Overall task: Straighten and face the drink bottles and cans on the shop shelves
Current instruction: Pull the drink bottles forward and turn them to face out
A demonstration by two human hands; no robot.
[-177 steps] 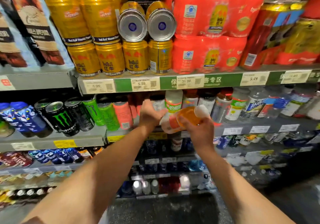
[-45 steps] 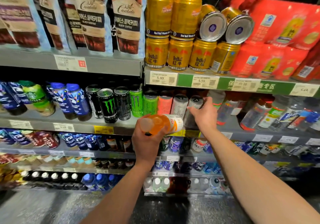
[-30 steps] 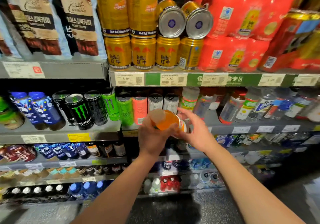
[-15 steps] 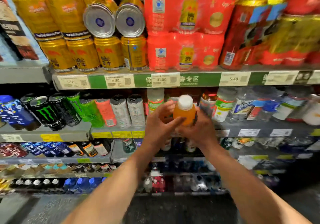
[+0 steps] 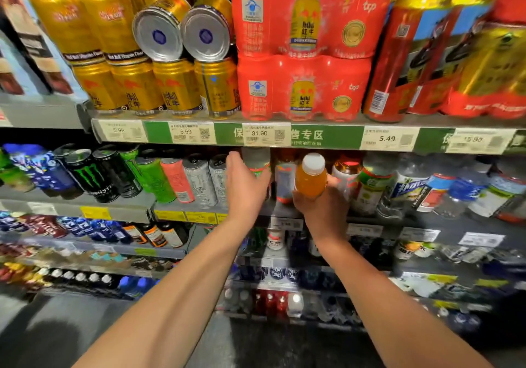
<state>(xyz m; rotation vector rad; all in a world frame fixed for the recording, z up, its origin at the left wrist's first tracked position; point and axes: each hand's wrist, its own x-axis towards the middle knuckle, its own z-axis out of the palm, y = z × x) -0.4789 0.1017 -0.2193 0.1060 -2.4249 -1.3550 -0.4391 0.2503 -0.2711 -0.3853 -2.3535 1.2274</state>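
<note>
Orange bottle (image 5: 310,178) with a white cap stands upright in the right hand (image 5: 321,205), whose fingers wrap its lower half, at the front of the second shelf (image 5: 370,221) among other bottles. Left hand (image 5: 246,188) is flat, fingers straight and together, gripping nothing, just beside a green-labelled bottle (image 5: 257,162) and possibly touching it. Silver cans (image 5: 200,179) stand to its left

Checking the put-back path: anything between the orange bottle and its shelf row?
Yes. The orange bottle, upright in the right hand, has standing bottles directly behind it. The open left hand reaches in beside them.
</note>
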